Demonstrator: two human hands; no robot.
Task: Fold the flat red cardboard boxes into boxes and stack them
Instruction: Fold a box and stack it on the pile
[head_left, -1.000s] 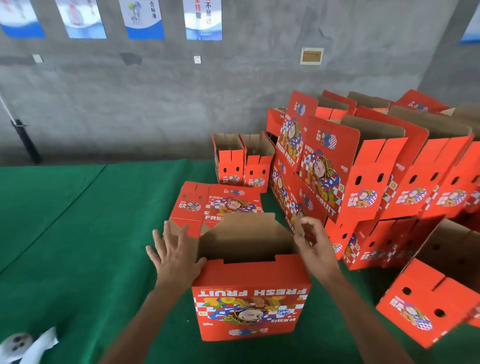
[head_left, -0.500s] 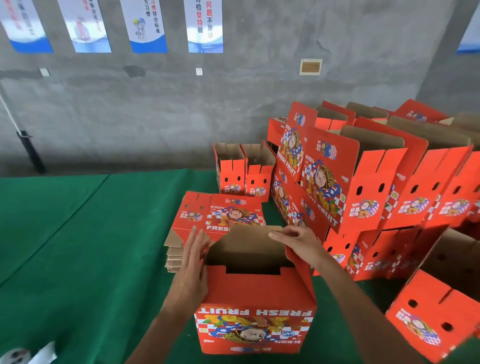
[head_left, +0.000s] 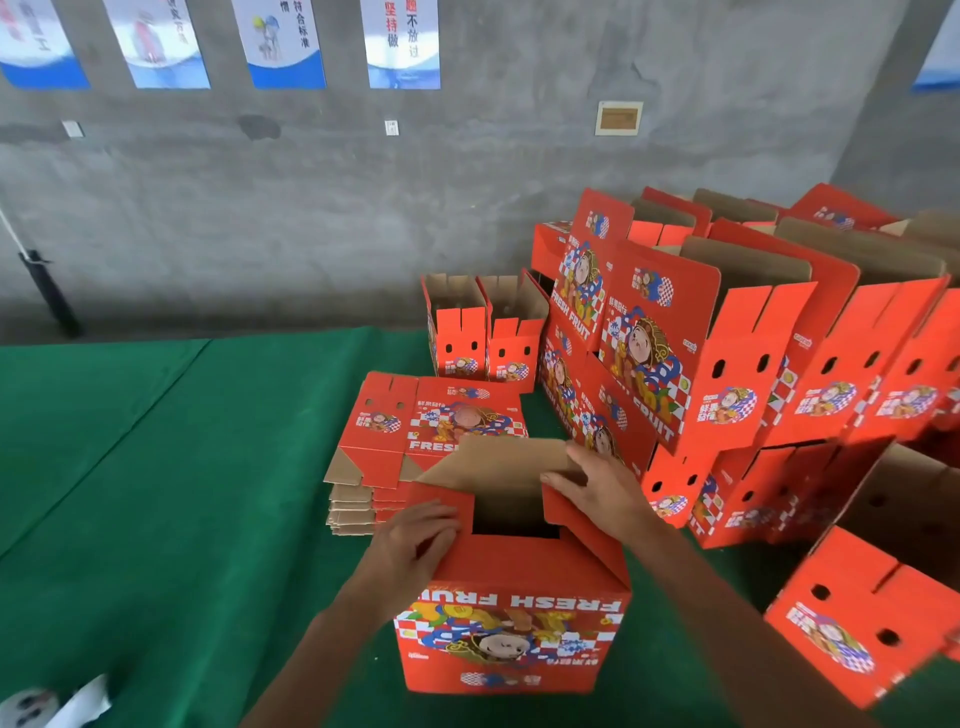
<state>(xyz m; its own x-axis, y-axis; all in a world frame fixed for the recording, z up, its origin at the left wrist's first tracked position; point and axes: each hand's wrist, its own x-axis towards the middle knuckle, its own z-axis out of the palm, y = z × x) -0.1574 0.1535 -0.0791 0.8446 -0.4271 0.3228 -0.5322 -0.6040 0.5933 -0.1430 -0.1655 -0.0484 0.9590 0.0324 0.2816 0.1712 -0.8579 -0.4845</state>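
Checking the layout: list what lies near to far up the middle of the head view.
Box being folded → left hand on its flap → right hand on its flap → stack of flat boxes → two small open boxes → grey wall.

Illumination is even, diffuse and moderately bright; no direct source is visible. Shadows are soft and faint beneath the upright red cardboard box (head_left: 511, 608) on the green felt-covered table (head_left: 156, 493). Wide-angle distortion bows the table's far edge and tilts the grey concrete wall (head_left: 311, 208). Detail softens toward frame corners. No glare.
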